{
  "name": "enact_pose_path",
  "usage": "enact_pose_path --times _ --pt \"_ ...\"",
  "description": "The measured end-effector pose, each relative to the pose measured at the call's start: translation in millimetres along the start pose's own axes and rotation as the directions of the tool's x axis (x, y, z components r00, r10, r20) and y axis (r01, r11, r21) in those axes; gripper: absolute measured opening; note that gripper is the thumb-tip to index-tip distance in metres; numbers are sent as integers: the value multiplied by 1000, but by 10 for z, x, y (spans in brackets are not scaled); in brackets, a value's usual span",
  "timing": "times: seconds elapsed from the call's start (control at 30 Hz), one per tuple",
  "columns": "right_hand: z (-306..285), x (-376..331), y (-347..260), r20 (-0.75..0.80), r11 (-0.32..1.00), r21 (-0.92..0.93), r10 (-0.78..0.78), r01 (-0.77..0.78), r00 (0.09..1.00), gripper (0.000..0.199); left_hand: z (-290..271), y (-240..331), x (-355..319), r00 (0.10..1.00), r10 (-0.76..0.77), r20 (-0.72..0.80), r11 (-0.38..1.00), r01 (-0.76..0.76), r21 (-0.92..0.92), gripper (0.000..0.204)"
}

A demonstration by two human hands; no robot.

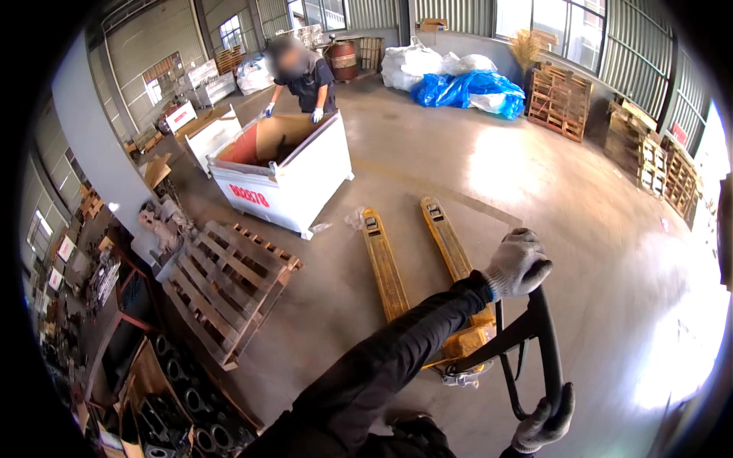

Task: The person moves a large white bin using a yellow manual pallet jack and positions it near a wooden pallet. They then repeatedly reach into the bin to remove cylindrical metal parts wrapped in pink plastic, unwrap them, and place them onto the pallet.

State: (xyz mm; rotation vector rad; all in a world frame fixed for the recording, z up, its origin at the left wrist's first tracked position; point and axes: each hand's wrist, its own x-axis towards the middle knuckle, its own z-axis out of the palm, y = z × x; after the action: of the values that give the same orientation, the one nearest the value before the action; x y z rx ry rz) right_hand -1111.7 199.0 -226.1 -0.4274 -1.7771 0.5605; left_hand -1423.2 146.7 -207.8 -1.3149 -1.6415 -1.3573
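Observation:
A yellow pallet jack [388,276] stands on the floor before me, its two forks pointing away. Its black loop handle [547,343] leans to the right. My left hand [521,263], in a grey-white knit glove with dark fingertips, is closed round the far end of the handle, the arm stretched across the view. Lower down, my right hand [545,424], gloved alike, grips the handle's near end. Both forks carry nothing. Beyond their tips, slightly left, is a white metal bin [294,197] with an open top.
A person [305,76] in dark clothes and gloves leans on the bin's far rim. At left lies a wooden pallet [229,282]; below it sits a crate of dark metal parts [172,397]. Blue sheeting [466,91], white sacks [412,65] and upright pallets [560,101] line the back wall.

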Motion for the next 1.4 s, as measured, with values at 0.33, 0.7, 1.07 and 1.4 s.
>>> enact_pose_path --times 0.33,0.7,1.07,1.4 --pt "-551 1042 1680 128 874 -458 -114 161 985 37 1242 -305 627 838 -435 329 878 475 -49 49" --pt "78 2873 3189 263 637 -733 -56 237 963 36 2754 -360 974 832 -501 237 841 533 -93 57" --pt "782 4433 4978 337 883 -419 -64 211 939 44 3767 -440 1167 845 -496 202 843 524 -120 31" --pt "2362 5434 5436 492 914 69 -380 400 783 35 3997 -1090 1623 916 -399 -31 914 395 -97 26"
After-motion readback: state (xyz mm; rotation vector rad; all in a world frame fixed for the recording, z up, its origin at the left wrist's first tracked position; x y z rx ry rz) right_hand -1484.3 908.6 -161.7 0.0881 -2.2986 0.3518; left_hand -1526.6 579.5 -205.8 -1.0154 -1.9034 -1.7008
